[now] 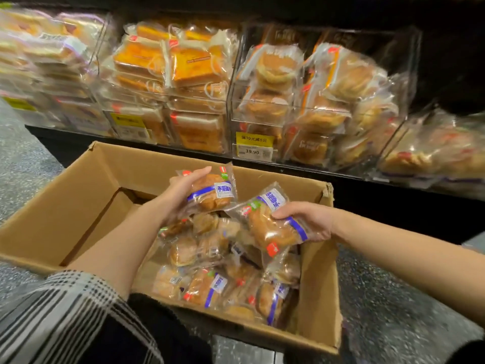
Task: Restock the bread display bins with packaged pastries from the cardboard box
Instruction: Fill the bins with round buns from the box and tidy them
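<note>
An open cardboard box [86, 185] sits on the floor in front of me, its right half filled with several clear-wrapped pastries [210, 282] bearing blue labels. My left hand [183, 190] grips one packaged pastry [212, 191] above the box's middle. My right hand [304, 219] holds a second packaged pastry [267, 227] just to the right of it, tilted, above the pile. Clear acrylic display bins [257, 119] stand behind the box, stacked with packaged breads.
The left bins hold orange square cakes [183, 67]; the middle-right bins hold round buns [341, 82]. A yellow price tag [254, 147] reads 19.90. The bins rest on a black shelf [367, 200] over speckled grey floor [388, 311]. The box's left half shows bare cardboard.
</note>
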Available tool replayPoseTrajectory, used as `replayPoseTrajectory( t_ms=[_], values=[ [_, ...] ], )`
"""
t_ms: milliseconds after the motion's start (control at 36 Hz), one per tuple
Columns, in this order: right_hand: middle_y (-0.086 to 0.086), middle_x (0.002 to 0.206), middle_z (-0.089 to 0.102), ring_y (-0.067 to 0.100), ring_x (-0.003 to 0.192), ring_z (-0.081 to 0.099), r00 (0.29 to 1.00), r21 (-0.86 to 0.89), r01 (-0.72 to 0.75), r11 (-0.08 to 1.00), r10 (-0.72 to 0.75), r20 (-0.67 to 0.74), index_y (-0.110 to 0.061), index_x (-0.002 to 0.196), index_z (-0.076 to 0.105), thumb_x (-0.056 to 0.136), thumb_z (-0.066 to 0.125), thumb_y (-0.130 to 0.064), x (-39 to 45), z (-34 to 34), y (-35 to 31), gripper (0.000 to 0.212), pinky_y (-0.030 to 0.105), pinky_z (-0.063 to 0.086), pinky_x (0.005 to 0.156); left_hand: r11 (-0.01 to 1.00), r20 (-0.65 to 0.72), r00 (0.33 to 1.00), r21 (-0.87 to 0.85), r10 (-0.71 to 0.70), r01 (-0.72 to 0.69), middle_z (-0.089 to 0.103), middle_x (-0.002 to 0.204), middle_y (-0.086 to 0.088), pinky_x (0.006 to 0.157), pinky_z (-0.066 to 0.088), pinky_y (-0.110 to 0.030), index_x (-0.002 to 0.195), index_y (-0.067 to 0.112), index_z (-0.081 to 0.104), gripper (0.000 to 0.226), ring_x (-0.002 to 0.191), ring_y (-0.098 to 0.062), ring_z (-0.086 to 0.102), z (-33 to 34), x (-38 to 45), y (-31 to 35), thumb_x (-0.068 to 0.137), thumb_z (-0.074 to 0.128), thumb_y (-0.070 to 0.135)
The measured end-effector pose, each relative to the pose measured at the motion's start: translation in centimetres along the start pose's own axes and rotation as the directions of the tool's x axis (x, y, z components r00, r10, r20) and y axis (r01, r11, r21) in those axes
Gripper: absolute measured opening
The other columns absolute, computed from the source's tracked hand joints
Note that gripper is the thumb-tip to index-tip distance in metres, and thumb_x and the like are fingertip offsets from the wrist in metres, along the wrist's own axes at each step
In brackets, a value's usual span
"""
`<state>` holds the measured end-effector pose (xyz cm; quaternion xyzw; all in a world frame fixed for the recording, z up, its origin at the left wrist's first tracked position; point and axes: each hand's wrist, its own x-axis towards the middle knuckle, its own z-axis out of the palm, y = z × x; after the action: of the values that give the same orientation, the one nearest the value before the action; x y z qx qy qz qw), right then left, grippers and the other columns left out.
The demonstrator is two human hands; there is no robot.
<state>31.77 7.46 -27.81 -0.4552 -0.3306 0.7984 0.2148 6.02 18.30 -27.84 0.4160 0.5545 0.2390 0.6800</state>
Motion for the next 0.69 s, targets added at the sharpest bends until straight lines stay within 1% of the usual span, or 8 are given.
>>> replayPoseTrajectory(
  t_ms=[56, 111, 194, 333, 444, 556, 611, 694],
  values=[
    [0.009, 0.078, 0.072, 0.018, 0.065, 0.07, 0.995, 0.07, 0.056, 0.996, -0.049, -0.088, -0.01, 0.077, 0.076, 0.016, 0.097, -0.032, -1.9, -0.3, -0.1, 0.068, 0.027, 0.057, 0.063, 0.999, 0.063, 0.997, -0.015, 0.036, -0.035, 0.067, 0.11, -0.02, 0.058, 0.058, -0.034, 0.145, 0.005, 0.028, 0.136, 0.079, -0.028, 0.072, 1.6, -0.8, 0.2, 0.032, 0.095, 0.041],
    [0.008, 0.076, 0.072, 0.017, 0.064, 0.07, 0.984, 0.12, 0.118, 0.986, -0.1, -0.149, -0.011, 0.077, 0.077, 0.013, 0.096, -0.033, -3.7, -0.9, -0.1, 0.07, 0.028, 0.057, 0.064, 0.997, 0.083, 0.993, -0.015, 0.081, -0.08, 0.064, 0.111, -0.023, 0.058, 0.057, -0.034, 0.145, 0.003, 0.025, 0.138, 0.076, -0.028, 0.072, 2.8, -0.9, 0.1, 0.03, 0.095, 0.035],
    [0.007, 0.078, 0.073, 0.018, 0.066, 0.07, 0.959, 0.199, 0.235, 0.952, -0.193, -0.208, -0.009, 0.077, 0.078, 0.018, 0.097, -0.03, -6.4, -1.8, -0.2, 0.065, 0.028, 0.058, 0.066, 0.985, 0.129, 0.977, -0.003, 0.172, -0.173, 0.056, 0.128, -0.024, 0.08, 0.057, -0.045, 0.141, 0.005, 0.031, 0.132, 0.1, -0.034, 0.067, 4.8, -0.8, 0.3, 0.032, 0.097, 0.038],
    [0.006, 0.085, 0.074, 0.022, 0.073, 0.068, 0.865, 0.181, 0.47, 0.864, -0.41, -0.289, -0.014, 0.086, 0.078, 0.037, 0.096, -0.035, -11.3, -2.6, -0.3, 0.056, 0.034, 0.052, 0.069, 0.935, 0.204, 0.916, 0.009, 0.346, -0.355, 0.064, 0.119, -0.017, 0.096, 0.049, -0.047, 0.133, 0.008, 0.039, 0.117, 0.107, -0.029, 0.064, 9.4, -2.5, 2.1, 0.032, 0.095, 0.03],
    [0.016, 0.093, 0.065, 0.025, 0.081, 0.062, 0.785, 0.225, 0.59, 0.775, -0.485, -0.386, -0.009, 0.101, 0.071, 0.044, 0.095, -0.026, -14.2, -4.6, 0.4, 0.065, 0.033, 0.057, 0.078, 0.901, 0.197, 0.882, -0.011, 0.428, -0.434, 0.068, 0.105, -0.005, 0.088, 0.052, -0.037, 0.116, 0.02, 0.051, 0.093, 0.093, -0.015, 0.067, 12.8, -3.2, 2.9, 0.03, 0.086, 0.031],
    [0.016, 0.1, 0.057, 0.028, 0.083, 0.054, 0.723, 0.216, 0.649, 0.73, -0.502, -0.475, -0.011, 0.106, 0.069, 0.046, 0.096, -0.026, -17.3, -6.0, 1.0, 0.068, 0.034, 0.053, 0.087, 0.857, 0.202, 0.843, 0.031, 0.498, -0.514, 0.068, 0.107, -0.003, 0.09, 0.051, -0.036, 0.104, 0.028, 0.057, 0.079, 0.098, -0.015, 0.066, 16.1, -3.7, 3.2, 0.032, 0.088, 0.037],
    [0.01, 0.101, 0.07, 0.023, 0.087, 0.066, 0.654, 0.183, 0.687, 0.704, -0.488, -0.578, -0.014, 0.1, 0.073, 0.034, 0.098, -0.03, -18.7, -6.4, 1.1, 0.072, 0.033, 0.054, 0.085, 0.832, 0.213, 0.823, 0.07, 0.526, -0.55, 0.066, 0.11, -0.001, 0.089, 0.052, -0.031, 0.105, 0.029, 0.058, 0.076, 0.101, -0.014, 0.064, 17.7, -4.0, 3.5, 0.038, 0.094, 0.033],
    [0.001, 0.087, 0.074, 0.011, 0.076, 0.066, 0.584, 0.222, 0.728, 0.649, -0.417, -0.696, -0.018, 0.079, 0.078, 0.023, 0.1, -0.031, -20.4, -6.7, 0.9, 0.062, 0.02, 0.054, 0.071, 0.793, 0.194, 0.781, 0.022, 0.594, -0.609, 0.064, 0.107, 0.004, 0.074, 0.053, -0.014, 0.115, 0.017, 0.054, 0.066, 0.097, -0.008, 0.063, 20.3, -4.6, 4.1, 0.056, 0.084, 0.008]
  ],
)
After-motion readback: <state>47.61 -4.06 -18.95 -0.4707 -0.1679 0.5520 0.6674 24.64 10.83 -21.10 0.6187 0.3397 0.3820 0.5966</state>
